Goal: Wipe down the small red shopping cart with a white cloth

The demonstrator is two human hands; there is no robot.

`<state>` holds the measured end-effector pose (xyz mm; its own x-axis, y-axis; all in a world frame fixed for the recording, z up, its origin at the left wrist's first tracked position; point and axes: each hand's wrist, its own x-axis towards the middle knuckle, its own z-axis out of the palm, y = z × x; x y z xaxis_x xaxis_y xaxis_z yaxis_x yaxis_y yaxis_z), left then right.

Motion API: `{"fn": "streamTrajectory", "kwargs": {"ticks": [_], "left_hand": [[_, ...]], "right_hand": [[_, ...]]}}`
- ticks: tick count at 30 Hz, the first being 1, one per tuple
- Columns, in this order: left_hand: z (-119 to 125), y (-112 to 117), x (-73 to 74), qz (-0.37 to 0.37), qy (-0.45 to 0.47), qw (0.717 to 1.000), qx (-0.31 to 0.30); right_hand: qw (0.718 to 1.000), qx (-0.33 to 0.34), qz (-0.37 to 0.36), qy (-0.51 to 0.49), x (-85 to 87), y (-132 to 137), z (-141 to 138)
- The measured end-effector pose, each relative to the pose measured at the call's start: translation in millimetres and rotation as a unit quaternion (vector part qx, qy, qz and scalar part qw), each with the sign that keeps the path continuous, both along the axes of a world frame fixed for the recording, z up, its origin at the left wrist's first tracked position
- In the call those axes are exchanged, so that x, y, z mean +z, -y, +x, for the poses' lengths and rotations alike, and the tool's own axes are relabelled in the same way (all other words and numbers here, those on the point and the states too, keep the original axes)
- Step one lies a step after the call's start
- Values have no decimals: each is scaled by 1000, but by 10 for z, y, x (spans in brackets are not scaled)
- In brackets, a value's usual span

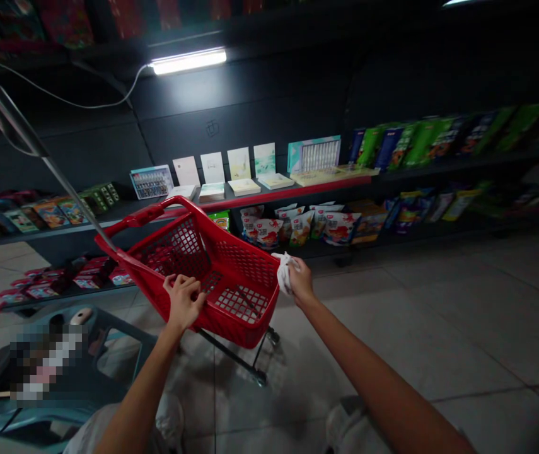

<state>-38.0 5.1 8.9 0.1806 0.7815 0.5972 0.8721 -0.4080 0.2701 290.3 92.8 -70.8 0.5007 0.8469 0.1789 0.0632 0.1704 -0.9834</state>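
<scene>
Both hands at a red rolling shopping basket (174, 249), white cloth in the right hand.

The crumpled white cloth (285, 272) lay at the basket's far right corner, with the right hand (301, 282) just beside it and nearer than the left, its fingers (297, 263) closed on the cloth and its arm stretched forward. The left hand (184, 301) sat on the basket's near rim, fingers (181, 284) curled over it. Beyond the basket ran a shelf (297, 189) of snack packets (297, 227) and greeting cards (238, 164); a long metal handle pole (68, 183) rose to the basket's left.
</scene>
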Motion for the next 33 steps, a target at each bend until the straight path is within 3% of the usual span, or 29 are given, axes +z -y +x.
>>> {"fn": "streamTrajectory", "kwargs": {"ticks": [3,6,9,12,19,27,33], "left_hand": [[-42,28,10,-10,-3,1000,-24],[-89,35,16,-23,0,999,-47],[-122,31,38,-44,7,997,-66],[-141,22,71,-66,13,994,-82],[-189,-26,108,-103,26,989,-103],[-213,-81,4,-82,36,987,-130],[-194,-81,-160,-102,140,979,-110]], "right_hand": [[1000,-21,-8,17,109,24,39],[990,45,16,129,250,129,37],[959,114,63,252,349,273,-7],[939,139,76,306,422,384,-23],[949,186,17,255,609,478,-13],[969,170,100,148,683,405,-29],[950,184,104,230,692,399,-89]]}}
